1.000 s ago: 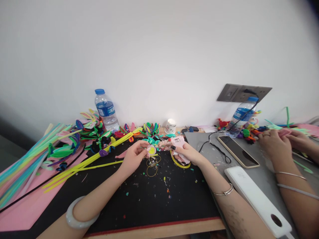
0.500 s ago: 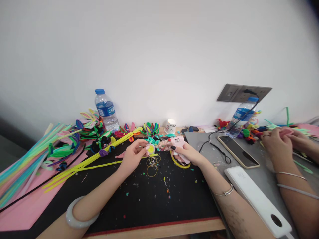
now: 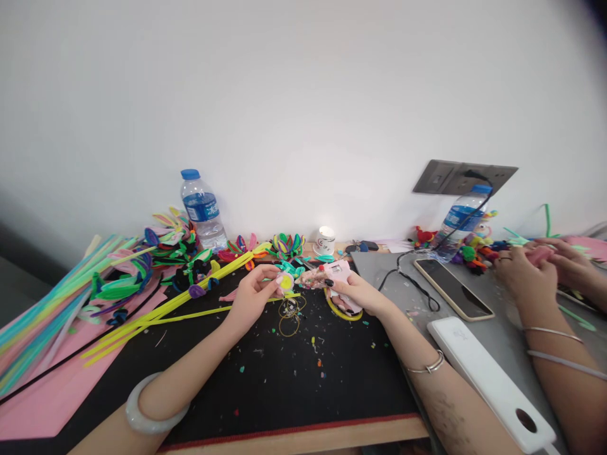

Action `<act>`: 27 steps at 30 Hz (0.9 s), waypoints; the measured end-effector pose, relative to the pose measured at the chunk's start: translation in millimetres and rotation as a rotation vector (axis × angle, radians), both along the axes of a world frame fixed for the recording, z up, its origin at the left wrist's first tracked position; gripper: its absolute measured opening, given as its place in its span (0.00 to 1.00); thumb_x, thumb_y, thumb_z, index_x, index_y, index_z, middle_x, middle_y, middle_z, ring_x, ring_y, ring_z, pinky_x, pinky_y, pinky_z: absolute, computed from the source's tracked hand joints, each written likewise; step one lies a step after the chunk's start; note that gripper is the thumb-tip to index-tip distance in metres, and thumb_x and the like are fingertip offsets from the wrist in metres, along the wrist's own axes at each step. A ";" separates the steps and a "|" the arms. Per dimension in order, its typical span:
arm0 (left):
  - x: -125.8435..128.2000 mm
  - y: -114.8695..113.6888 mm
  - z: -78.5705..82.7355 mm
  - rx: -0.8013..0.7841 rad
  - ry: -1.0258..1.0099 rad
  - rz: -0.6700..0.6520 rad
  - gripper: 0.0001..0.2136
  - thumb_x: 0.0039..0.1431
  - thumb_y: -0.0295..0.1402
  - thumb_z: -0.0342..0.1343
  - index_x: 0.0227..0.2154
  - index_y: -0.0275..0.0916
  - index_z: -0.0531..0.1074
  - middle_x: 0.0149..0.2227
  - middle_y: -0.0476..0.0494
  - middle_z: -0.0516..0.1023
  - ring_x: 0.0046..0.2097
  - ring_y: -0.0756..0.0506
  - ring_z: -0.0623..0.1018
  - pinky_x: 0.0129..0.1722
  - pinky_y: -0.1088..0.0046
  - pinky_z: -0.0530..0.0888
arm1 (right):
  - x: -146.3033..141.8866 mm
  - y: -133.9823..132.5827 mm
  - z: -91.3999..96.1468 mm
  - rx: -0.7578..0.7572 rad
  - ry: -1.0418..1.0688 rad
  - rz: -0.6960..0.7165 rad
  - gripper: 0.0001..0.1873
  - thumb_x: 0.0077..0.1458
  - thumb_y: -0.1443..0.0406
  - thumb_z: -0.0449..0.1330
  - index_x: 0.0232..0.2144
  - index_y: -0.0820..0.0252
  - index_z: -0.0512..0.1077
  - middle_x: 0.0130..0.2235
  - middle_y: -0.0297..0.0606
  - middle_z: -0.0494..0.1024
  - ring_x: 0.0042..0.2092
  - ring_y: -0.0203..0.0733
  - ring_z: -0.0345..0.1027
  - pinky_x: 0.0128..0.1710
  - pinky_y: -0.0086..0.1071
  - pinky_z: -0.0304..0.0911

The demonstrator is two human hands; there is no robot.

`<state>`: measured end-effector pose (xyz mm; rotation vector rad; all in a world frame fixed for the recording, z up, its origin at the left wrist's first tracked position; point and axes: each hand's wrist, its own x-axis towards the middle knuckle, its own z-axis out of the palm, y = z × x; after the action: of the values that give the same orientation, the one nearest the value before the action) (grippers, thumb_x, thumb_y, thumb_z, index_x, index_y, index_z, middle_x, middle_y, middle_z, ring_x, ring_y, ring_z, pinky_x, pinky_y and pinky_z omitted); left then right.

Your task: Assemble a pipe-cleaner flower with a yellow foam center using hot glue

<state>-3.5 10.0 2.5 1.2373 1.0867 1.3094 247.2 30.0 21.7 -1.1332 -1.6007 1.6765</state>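
Between the thumb and fingers of my left hand (image 3: 256, 294) is a small round piece (image 3: 286, 282) with a yellow centre and a pale rim. Wrapped in my right hand (image 3: 355, 292) is a pink hand-held tool (image 3: 337, 272); its front part is speckled with bits of colour and points left, close to the round piece. Whether the two touch I cannot tell. Under my right hand lies a yellow ring-shaped thing (image 3: 342, 313). Thin gold rings (image 3: 289, 325) rest on the black mat (image 3: 265, 385) below the round piece.
Pipe cleaners (image 3: 52, 297) and coiled pipe-cleaner shapes (image 3: 190, 272) crowd the left. A water bottle (image 3: 203, 208) and a lit candle cup (image 3: 325, 241) stand by the wall. At right are a phone (image 3: 453, 289), a white power bank (image 3: 488, 379), cables and another person's hands (image 3: 531, 272).
My hands stay almost still, with the round piece and pink tool barely shifted. At right, the other person's hands have moved slightly.
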 end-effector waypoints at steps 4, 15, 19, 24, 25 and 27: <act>0.7 0.1 1.7 -0.026 -0.039 -0.002 0.15 0.47 0.40 0.64 0.35 0.38 0.70 0.32 0.51 0.75 0.26 0.52 0.76 0.31 0.70 0.79 | 0.9 0.2 -1.1 0.000 0.008 0.011 0.18 0.52 0.55 0.60 0.36 0.64 0.69 0.17 0.27 0.67 0.15 0.28 0.53 0.15 0.23 0.49; 1.4 -0.9 4.2 -0.064 -0.055 -0.003 0.17 0.46 0.41 0.64 0.36 0.38 0.70 0.33 0.50 0.75 0.27 0.51 0.76 0.32 0.69 0.79 | -1.5 -1.7 5.0 0.039 0.015 0.065 0.23 0.53 0.53 0.58 0.43 0.67 0.69 0.16 0.25 0.63 0.16 0.29 0.53 0.16 0.23 0.47; 1.4 -0.6 3.0 -0.066 -0.038 -0.006 0.17 0.46 0.41 0.64 0.36 0.38 0.69 0.33 0.50 0.75 0.27 0.51 0.76 0.33 0.67 0.80 | -0.3 -1.5 2.2 0.021 0.009 0.013 0.17 0.52 0.54 0.59 0.33 0.64 0.68 0.16 0.26 0.66 0.15 0.28 0.52 0.15 0.23 0.47; 1.9 -0.7 3.0 -0.068 -0.023 -0.015 0.16 0.47 0.41 0.63 0.36 0.38 0.70 0.33 0.49 0.75 0.26 0.51 0.76 0.33 0.68 0.80 | -0.8 -1.8 3.3 0.029 0.017 -0.009 0.18 0.51 0.53 0.60 0.26 0.62 0.66 0.15 0.27 0.66 0.14 0.27 0.52 0.13 0.22 0.46; 2.0 -0.8 3.2 -0.067 -0.017 -0.016 0.16 0.47 0.41 0.63 0.36 0.38 0.70 0.33 0.49 0.76 0.26 0.51 0.76 0.33 0.68 0.80 | -1.0 -1.8 4.1 0.029 0.018 -0.004 0.18 0.50 0.52 0.61 0.26 0.62 0.66 0.15 0.27 0.66 0.14 0.27 0.52 0.13 0.22 0.47; 2.2 -0.8 3.4 -0.063 -0.003 -0.015 0.15 0.47 0.41 0.63 0.35 0.38 0.70 0.33 0.48 0.76 0.26 0.51 0.75 0.32 0.68 0.80 | -1.0 -1.6 5.2 0.031 0.020 0.004 0.19 0.50 0.51 0.61 0.25 0.62 0.66 0.15 0.27 0.66 0.14 0.27 0.52 0.13 0.23 0.47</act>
<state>-1.3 9.2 5.9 1.1944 1.1059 1.2558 246.2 28.3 26.9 -1.0954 -1.6127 1.6545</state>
